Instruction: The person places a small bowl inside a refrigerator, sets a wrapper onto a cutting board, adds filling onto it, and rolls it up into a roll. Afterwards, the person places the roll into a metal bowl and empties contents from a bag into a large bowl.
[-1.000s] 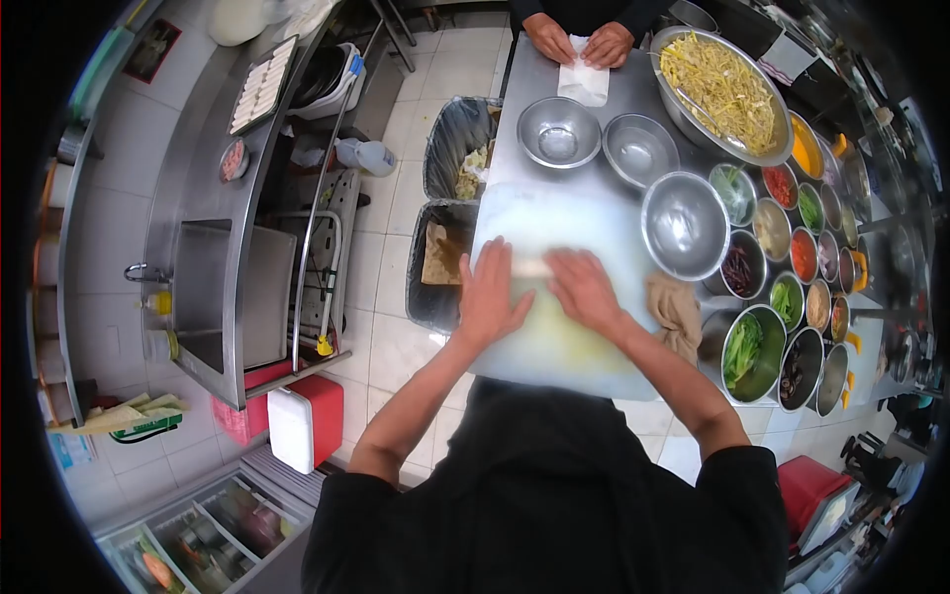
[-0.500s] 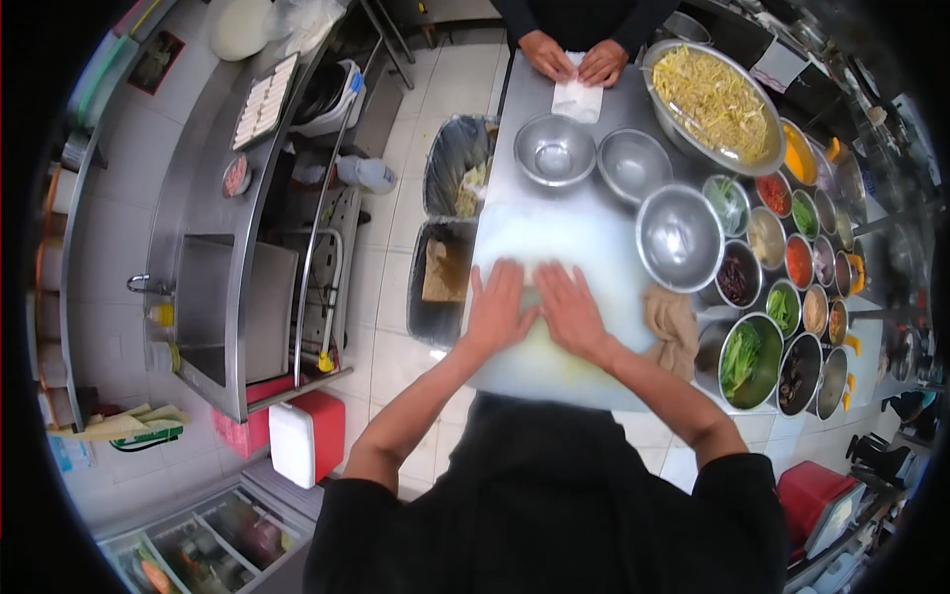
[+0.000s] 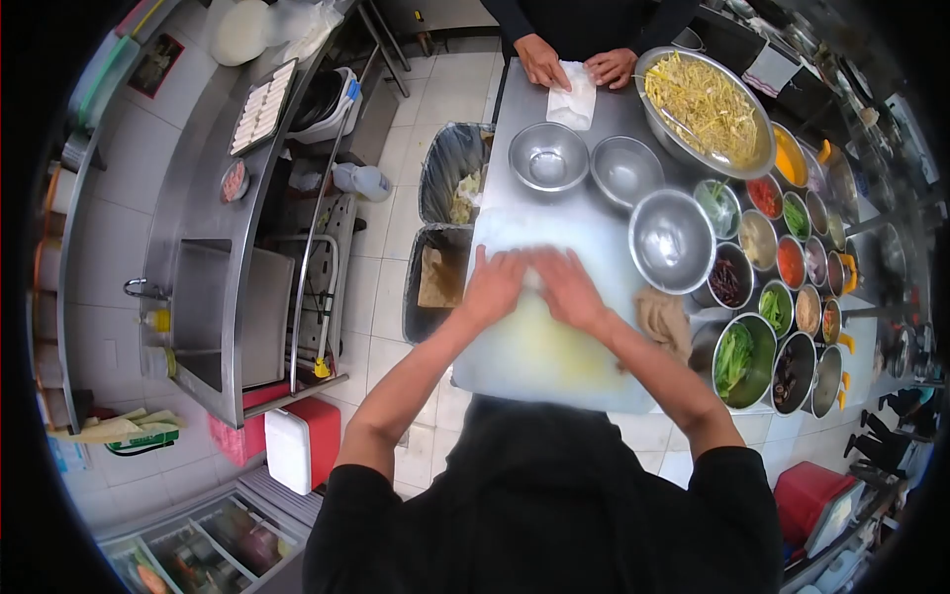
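Note:
Both of my hands are on the white cutting board, side by side near its middle. My left hand has its fingers curled forward and down, the thumb towards the right hand. My right hand is bent the same way, its fingertips smeared by motion. Between them a bit of a pale wrapper shows; the fingers hide the rest. A yellowish wet patch marks the board closer to me. To the right lie an empty metal bowl and a brown cloth.
Across the table a co-worker's hands touch a white sheet. Two more metal bowls, a large bowl of yellow shreds and several ingredient containers crowd the right. Lined bins stand left; a tray of white rolls rests on the counter.
My hands have gone from flat, spread fingers to curled ones, slightly farther up the board. The co-worker's hands have moved apart over the white sheet. The view has shifted slightly.

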Available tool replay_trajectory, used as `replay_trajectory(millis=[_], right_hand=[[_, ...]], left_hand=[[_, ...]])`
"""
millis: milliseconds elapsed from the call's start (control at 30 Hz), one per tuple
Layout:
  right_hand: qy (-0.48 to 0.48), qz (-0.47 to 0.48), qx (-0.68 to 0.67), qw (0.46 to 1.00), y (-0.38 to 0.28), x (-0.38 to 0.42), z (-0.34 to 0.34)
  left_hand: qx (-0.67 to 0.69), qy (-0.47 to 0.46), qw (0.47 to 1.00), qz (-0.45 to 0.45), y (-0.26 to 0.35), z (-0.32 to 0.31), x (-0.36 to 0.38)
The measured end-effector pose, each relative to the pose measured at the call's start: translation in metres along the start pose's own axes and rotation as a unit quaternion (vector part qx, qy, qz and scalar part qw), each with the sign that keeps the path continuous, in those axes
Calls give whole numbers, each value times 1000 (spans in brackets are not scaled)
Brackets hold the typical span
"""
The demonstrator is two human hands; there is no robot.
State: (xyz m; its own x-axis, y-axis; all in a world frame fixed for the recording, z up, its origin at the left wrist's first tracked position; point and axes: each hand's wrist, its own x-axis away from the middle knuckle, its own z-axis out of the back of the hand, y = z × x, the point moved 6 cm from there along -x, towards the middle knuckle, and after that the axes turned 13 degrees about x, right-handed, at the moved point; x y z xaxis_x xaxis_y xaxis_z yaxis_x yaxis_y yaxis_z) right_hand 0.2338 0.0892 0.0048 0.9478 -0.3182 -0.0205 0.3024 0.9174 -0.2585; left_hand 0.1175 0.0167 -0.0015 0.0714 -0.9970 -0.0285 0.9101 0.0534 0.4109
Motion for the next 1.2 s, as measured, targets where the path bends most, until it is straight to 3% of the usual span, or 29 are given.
replay_trajectory(millis=[67,267,500,567,700,800,900,1000,1100,1200], right_hand=[[63,-13,-29,997,5,2,11],[113,-10,-42,993,11,5,9],[60,-24,-79,995,22,-1,3],[54,-33,-94,994,20,-3,10],[-14,-115,-245,963,14,3,-1],[-89,-213,-306,923,1,18,-6],[-96,-296,-317,896,-8,32,-18],[-89,-325,-286,897,-14,38,-20],[-75,-326,-239,912,-19,40,-13],[-71,-307,-201,927,-19,39,-12]], left_hand=[[-8,-8,1000,-12,-2,-1,-2],[49,-33,998,-28,-6,12,-10],[57,-49,996,-39,-7,18,-15],[87,-85,993,-5,-12,20,-20],[213,-157,961,76,-14,37,-20],[235,-190,949,86,-27,22,-8],[233,-41,966,106,-9,49,7],[274,184,931,156,-3,41,47],[236,203,939,146,39,26,73],[193,133,965,113,53,4,76]])
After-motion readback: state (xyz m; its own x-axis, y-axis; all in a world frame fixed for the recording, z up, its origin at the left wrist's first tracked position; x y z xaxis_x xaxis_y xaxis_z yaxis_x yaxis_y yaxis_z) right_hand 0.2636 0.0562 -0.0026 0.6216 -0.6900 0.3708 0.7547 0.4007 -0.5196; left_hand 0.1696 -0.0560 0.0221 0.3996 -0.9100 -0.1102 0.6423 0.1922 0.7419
